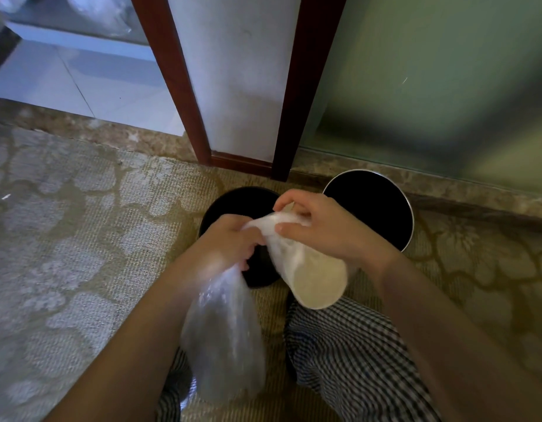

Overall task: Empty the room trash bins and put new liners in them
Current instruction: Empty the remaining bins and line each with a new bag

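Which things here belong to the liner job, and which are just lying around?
Job:
left hand gripping the clear liner
right hand holding the liner roll
left bin
right bin

Lying about:
white scrap on the carpet
blurred plastic beyond the door frame

The liner is thin, crinkled, translucent plastic film. The right bin has a shiny metal rim; the carpet is rough woven pile, the door frame glossy reddish wood.
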Demonstrator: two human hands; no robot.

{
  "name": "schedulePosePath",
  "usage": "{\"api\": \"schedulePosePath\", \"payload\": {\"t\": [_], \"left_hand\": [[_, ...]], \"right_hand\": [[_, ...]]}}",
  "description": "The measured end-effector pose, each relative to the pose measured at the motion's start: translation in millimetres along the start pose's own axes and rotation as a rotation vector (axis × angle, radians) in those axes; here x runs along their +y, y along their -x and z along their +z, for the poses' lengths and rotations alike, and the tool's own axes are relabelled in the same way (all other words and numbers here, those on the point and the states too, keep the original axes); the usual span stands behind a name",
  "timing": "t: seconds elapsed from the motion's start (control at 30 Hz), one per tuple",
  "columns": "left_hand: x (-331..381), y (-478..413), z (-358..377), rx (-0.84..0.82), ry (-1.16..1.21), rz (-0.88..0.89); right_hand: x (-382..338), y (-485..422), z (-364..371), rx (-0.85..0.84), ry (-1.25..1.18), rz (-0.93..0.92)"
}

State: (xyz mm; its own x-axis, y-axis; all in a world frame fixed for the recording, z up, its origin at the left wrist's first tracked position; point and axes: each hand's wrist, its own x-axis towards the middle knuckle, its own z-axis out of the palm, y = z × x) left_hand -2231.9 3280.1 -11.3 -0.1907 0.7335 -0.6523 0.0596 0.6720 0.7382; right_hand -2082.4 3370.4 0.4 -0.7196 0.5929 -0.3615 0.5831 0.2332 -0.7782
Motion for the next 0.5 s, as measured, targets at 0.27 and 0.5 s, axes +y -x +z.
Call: {"api": "schedulePosePath", "payload": {"t": [0.27, 0.5], "left_hand": [[9.5, 0.0, -2.4, 0.133, 0.365, -0.142], [5.7, -0.8, 3.4, 0.319, 0.064, 0.258]], "right_hand": [[-7.9, -1.4, 10.4, 0.148, 0.008, -0.020], [-10.8, -10.3, 21.3, 0.113, -0.172, 0.240]]}}
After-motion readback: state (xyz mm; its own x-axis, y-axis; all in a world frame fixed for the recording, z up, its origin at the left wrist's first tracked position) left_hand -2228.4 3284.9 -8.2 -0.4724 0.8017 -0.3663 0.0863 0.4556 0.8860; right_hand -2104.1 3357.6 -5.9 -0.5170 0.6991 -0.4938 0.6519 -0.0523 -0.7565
